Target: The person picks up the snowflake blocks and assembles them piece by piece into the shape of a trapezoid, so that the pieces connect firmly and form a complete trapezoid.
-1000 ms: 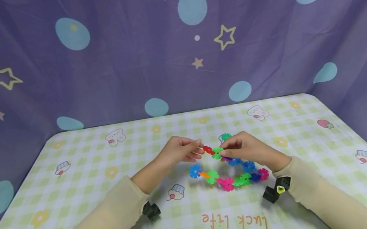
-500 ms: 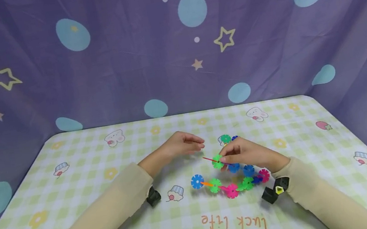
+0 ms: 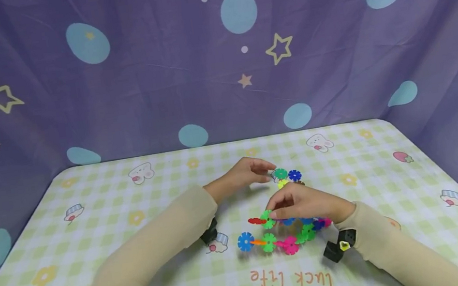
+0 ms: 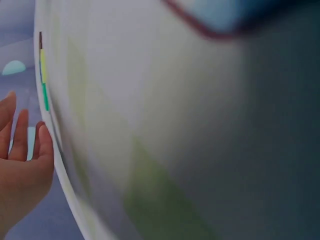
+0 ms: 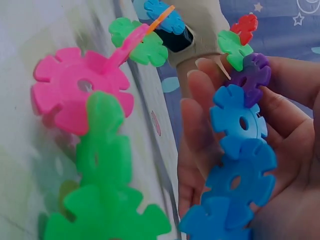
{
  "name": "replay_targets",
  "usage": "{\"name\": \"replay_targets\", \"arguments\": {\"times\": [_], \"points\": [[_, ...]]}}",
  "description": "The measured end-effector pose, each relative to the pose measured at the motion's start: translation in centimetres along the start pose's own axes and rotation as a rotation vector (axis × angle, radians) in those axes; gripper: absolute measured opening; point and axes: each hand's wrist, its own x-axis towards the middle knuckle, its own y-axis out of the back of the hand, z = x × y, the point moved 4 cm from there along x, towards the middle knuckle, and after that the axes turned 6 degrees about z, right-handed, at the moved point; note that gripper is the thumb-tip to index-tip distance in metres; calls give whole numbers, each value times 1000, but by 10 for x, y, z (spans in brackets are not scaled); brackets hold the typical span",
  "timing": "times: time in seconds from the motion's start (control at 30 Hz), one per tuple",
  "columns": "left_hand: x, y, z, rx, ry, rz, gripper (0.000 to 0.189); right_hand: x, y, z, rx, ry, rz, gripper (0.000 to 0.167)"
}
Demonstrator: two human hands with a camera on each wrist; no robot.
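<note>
My right hand [image 3: 301, 203] pinches a curved chain of interlocking plastic snowflake discs near one end. Past the fingertips stick out a light green disc [image 3: 268, 219] and a red disc [image 3: 256, 220]. A purple disc [image 5: 254, 75] sits at the fingers in the right wrist view, with blue discs [image 5: 239, 122] running along the palm. The chain bends round through a pink disc [image 3: 290, 246] to a blue end disc [image 3: 246, 241]. My left hand [image 3: 248, 172] holds nothing, its fingers reaching close to a loose teal disc [image 3: 280, 174].
Beside the teal disc lie a dark blue disc [image 3: 295, 175] and a yellow disc [image 3: 282, 183], partly behind the right hand. A checked cloth covers the table [image 3: 164, 279]. A purple curtain [image 3: 136, 78] hangs behind and at both sides.
My left hand has let go of the red disc and moved right and away, toward the loose discs. My right hand has lowered a little toward me with the chain.
</note>
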Motion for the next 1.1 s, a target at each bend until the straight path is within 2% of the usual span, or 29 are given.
{"name": "replay_targets", "arguments": {"times": [0.07, 0.17, 0.3, 0.5, 0.63, 0.87, 1.1], "points": [[4, -3, 0, 18, -28, 8, 32, 0, -1, 0, -13, 7, -3, 15], [9, -8, 2, 50, -108, -14, 34, -1, -1, 0, -16, 4, 2, 15], [13, -14, 2, 137, -202, -35, 35, -1, -2, 1, 3, -4, 1, 15], [17, -18, 2, 348, -222, -56, 36, -2, -3, -2, 29, -8, -9, 14], [19, -18, 2, 399, -244, -61, 33, -2, -1, -4, 21, -10, -12, 14], [18, -14, 4, 380, -226, -36, 33, -1, 3, 0, 13, -2, 15, 16], [14, -2, 4, 383, -115, 24, 37, 1, 7, 4, -20, -38, 102, 17]]}}
